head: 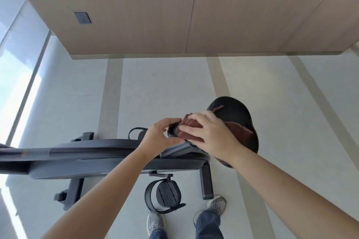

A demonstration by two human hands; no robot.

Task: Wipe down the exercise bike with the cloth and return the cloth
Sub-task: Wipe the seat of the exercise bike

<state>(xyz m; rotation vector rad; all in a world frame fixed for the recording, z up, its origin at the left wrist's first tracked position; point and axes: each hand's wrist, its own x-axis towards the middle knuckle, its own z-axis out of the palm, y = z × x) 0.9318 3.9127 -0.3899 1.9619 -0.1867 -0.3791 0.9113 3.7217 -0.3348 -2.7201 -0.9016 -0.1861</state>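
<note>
The dark grey exercise bike (108, 153) stretches lengthwise from left to right across the pale floor, its black padded saddle (239, 114) at the right end with the narrow nose pointing left toward the frame. The saddle's long axis runs the same way, so any stroke along it goes from nose to broad rear, away to the right. The reddish-brown cloth (196, 125) lies draped over the nose and middle of the saddle. The right hand (211, 134) lies flat, fingers spread, pressing the cloth down. The left hand (159, 137) curls loosely around the nose tip, steadying it from the left.
</note>
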